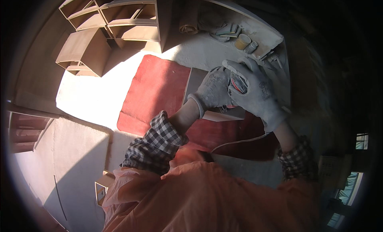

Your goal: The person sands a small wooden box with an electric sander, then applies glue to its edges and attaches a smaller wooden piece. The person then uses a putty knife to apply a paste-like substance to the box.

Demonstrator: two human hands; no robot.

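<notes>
Both my hands wear dusty grey gloves and are close together over the right part of the worktable. They are closed around a hand-held power tool (pixel 239 82) with a dark and red body, which looks like a sander; the gloves hide most of it. My left hand (pixel 214 88) wraps its left side, and my right hand (pixel 253 86) grips it from the top and right. Beneath the tool is a wooden piece (pixel 223 114) with a pale front edge, lying on a red cloth (pixel 153 88). My hands cover much of the piece.
A pale cord (pixel 241 140) curves across the cloth near my right forearm. Wooden cabinet frames (pixel 131 22) and a box-like wooden piece (pixel 81 50) stand far left. Sanding pads (pixel 228 30), a yellowish jar (pixel 242 42) and small tools (pixel 275 60) lie along the far right edge.
</notes>
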